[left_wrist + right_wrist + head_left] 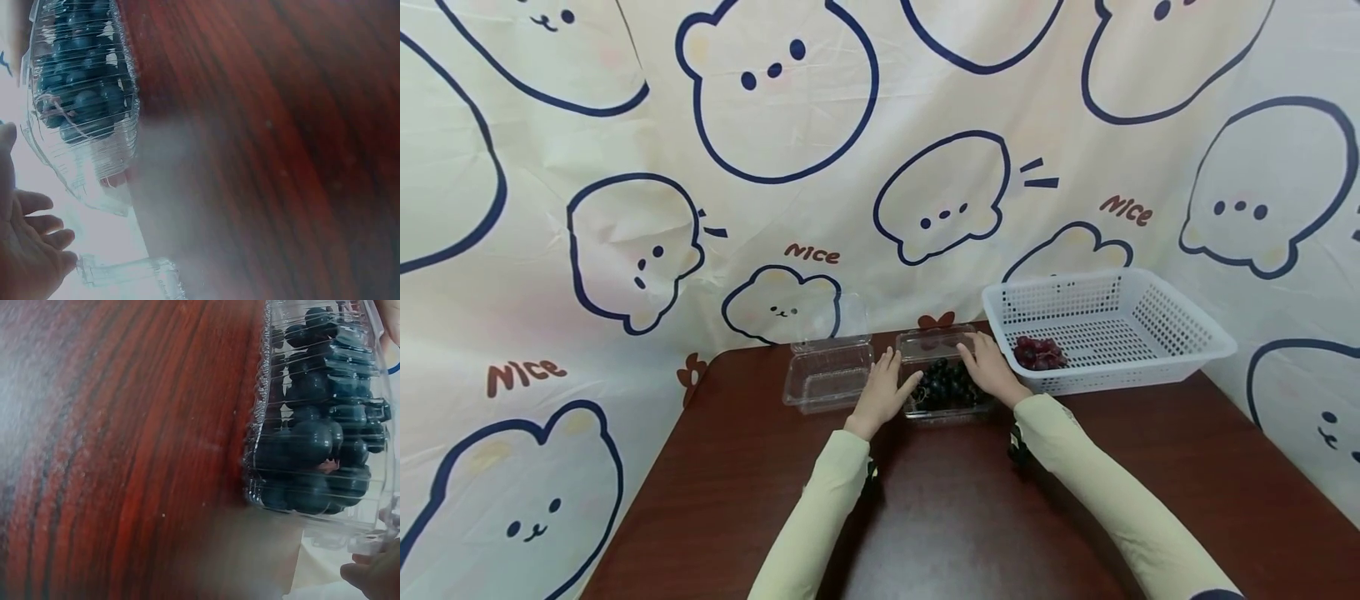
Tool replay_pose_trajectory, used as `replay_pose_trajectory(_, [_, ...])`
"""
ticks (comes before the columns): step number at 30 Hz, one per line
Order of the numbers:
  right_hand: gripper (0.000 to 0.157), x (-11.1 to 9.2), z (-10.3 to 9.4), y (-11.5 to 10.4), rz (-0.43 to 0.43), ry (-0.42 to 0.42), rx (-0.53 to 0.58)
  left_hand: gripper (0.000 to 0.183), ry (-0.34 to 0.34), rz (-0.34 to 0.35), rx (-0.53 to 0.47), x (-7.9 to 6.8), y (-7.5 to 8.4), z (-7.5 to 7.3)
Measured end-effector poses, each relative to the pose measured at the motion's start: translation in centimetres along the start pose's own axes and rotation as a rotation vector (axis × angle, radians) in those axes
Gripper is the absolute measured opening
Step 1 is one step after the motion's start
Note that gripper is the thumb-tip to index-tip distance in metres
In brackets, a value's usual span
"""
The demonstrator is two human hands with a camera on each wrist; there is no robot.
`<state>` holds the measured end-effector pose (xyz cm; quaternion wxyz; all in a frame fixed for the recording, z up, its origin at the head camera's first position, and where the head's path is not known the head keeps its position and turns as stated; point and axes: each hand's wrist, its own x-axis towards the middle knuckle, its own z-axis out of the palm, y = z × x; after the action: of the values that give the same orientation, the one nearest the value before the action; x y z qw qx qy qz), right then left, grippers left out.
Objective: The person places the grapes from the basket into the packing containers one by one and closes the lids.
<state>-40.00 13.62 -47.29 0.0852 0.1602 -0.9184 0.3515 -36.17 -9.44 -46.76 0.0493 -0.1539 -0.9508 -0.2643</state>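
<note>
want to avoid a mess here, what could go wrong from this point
The dark grapes fill much of their clear box, so closing its lid might squash some. The right hand is close to the white basket and could bump it. The left hand could nudge the other clear box beside it.

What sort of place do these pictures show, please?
Perhaps a makeshift indoor corner for tabletop work: a cartoon-printed sheet hangs close behind a brown table, where black grapes lie in a clear box. Nothing beyond the sheet is visible.
</note>
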Motion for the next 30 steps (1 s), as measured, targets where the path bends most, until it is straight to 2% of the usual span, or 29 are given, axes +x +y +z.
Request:
replay_pose_trajectory(8, [0.063,-0.1,0.2,0.3,0.033,-0.029,-0.003,0.076,0.033,-0.076,-0.199,0.4,0.2,0.0])
replay_pose_trajectory(13, [0.063,-0.1,0.2,0.3,0.049,-0.022,0.058,0.077,0.024,-0.113,-0.292,0.9,0.6,0.1])
replay_pose_trajectory(22, [0.068,0.0,0.3,0.8,0.096,-0.016,0.165,0.082,-0.009,-0.249,-0.537,1.9,0.8,0.7])
replay_pose_trajectory(30, [0.069,-0.2,0.4,1.6,0.123,-0.034,0.208,0.083,-0.032,-0.263,-0.627,2.0,0.7,1.2])
